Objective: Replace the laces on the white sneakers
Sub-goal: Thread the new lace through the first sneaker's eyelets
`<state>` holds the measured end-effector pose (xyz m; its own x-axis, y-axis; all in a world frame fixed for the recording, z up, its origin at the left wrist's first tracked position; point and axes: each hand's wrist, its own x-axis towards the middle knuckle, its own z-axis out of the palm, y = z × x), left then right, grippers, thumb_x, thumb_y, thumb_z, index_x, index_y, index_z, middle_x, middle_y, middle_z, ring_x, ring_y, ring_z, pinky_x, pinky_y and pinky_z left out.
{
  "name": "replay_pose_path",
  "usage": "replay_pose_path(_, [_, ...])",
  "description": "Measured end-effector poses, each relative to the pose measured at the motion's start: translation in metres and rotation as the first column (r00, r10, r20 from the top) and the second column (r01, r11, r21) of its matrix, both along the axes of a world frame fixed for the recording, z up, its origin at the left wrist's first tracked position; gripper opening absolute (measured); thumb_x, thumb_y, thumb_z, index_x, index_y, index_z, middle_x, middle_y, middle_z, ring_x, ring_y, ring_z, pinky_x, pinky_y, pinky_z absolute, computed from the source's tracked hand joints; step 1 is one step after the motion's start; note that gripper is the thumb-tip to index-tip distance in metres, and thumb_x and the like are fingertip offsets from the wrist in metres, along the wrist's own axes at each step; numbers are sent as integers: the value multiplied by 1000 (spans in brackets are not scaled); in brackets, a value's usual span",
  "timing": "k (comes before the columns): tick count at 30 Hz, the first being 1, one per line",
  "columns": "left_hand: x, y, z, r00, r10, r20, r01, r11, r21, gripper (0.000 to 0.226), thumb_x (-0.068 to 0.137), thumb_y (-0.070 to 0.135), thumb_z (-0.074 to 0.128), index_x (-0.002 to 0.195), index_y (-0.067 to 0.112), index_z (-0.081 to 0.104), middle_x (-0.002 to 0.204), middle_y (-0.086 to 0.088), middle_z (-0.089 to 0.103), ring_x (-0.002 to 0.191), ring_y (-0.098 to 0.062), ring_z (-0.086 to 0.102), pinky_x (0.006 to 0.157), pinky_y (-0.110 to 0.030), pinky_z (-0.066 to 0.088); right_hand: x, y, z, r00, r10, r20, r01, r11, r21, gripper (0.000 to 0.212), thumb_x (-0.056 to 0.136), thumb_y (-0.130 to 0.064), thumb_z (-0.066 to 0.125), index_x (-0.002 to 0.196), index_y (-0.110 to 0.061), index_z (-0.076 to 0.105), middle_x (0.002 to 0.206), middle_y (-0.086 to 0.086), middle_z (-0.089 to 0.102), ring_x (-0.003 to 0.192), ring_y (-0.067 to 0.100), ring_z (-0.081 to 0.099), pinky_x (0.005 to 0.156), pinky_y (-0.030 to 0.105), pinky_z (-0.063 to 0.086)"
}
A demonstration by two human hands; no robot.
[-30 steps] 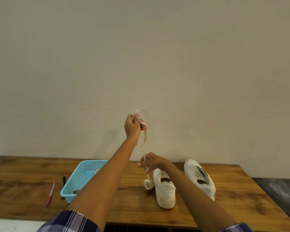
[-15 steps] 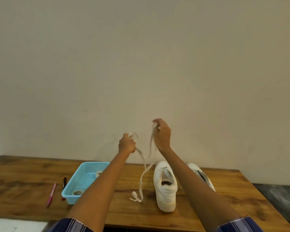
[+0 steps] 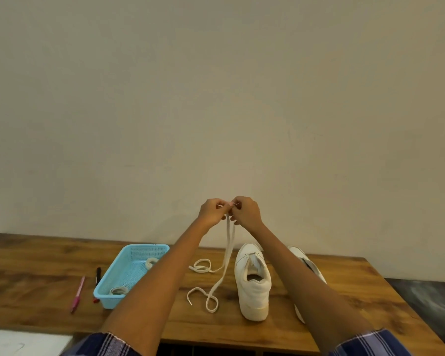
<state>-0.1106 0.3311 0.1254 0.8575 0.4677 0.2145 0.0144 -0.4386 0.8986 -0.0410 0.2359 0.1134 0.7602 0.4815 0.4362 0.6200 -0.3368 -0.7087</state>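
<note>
Both hands are raised above the wooden table (image 3: 36, 255), close together, knuckles nearly touching. The left hand (image 3: 212, 211) is curled tight, with a white shoelace (image 3: 228, 242) pinched between thumb and fingertips. The right hand (image 3: 246, 211) is curled the same way and the same lace is pinched at the top; the exact finger placement is hidden by the backs of the hands. The lace is doubled at the grip, and two strands are hung straight down from the hands to the table. One strand is ended in a loose loop with its tip lying free left of the near sneaker; the other is trailed into a small coil further back, between the basket and the sneaker.

A white sneaker (image 3: 253, 281) is stood upright on the table, heel toward the camera, no lace seen in its eyelets. The second white sneaker (image 3: 303, 263) is placed to its right, mostly covered by the right forearm.

A light blue plastic basket (image 3: 113, 295) is set left of the laces; two rolled-up laces (image 3: 118, 291) are held in it, one near the front wall, one near the back. A black marker (image 3: 97, 274) and a pink pen (image 3: 77, 294) are laid left of the basket. Plaid sleeves (image 3: 370, 343) are seen at the bottom edge.
</note>
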Motion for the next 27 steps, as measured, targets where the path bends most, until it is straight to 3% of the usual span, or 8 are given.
replay_pose_path(3, [3,-8,3,1000,-31,0,31,999,-20,28,92,28,59,106,4,63,94,-4,65,81,-18,62,60,-17,48,2,-7,0,999,-21,-35,22,999,47,13,90,-5,51,89,0,63,81,18,69,67,32,69,59,39,58])
replay_pose_path(8, [10,-16,2,999,-45,0,44,993,-110,20,96,14,53,111,3,60,97,-10,61,73,-16,59,76,-31,53,6,-16,1,993,-19,-116,34,990,133,17,94,-4,45,98,1,61,85,18,67,65,26,67,53,30,56])
replay_pose_path(11, [11,-15,4,997,61,-39,-62,998,-32,21,98,11,47,111,1,60,94,-9,56,72,-19,57,75,-33,54,12,-24,7,968,-118,-222,185,932,312,22,97,-1,38,101,1,59,83,14,62,57,20,60,47,21,52])
replay_pose_path(14, [5,3,-2,961,216,-172,-184,966,182,24,98,11,45,110,-1,61,104,-12,62,90,-31,63,80,-37,54,28,-35,15,947,-228,-225,305,856,418,20,95,1,42,104,0,60,88,8,60,68,25,64,64,35,57])
replay_pose_path(17, [-7,25,-19,876,398,-272,-289,885,365,26,98,9,43,113,-2,60,115,-18,64,104,-32,63,88,-35,51,43,-49,26,913,-273,-302,391,796,461,36,83,10,44,113,-3,60,104,9,61,97,32,64,88,45,52])
replay_pose_path(20, [-20,34,-37,805,479,-349,-309,842,441,25,98,8,43,115,-1,58,118,-17,62,108,-29,60,90,-31,48,51,-66,40,868,-155,-472,425,724,543,38,87,4,44,122,-3,56,113,9,57,98,25,60,86,37,54])
replay_pose_path(23, [-24,31,-47,800,420,-428,-233,876,423,23,98,9,45,114,0,58,117,-14,62,107,-24,61,87,-26,48,53,-80,46,815,116,-568,376,640,670,39,89,4,44,127,-3,52,91,6,52,74,14,51,63,26,51])
replay_pose_path(27, [-14,18,-44,888,263,-378,-196,959,206,20,97,6,46,107,-5,59,103,-19,63,87,-28,65,81,-33,52,32,-85,40,790,167,-589,213,827,520,39,90,4,47,127,-5,50,81,8,56,69,17,55,59,28,52])
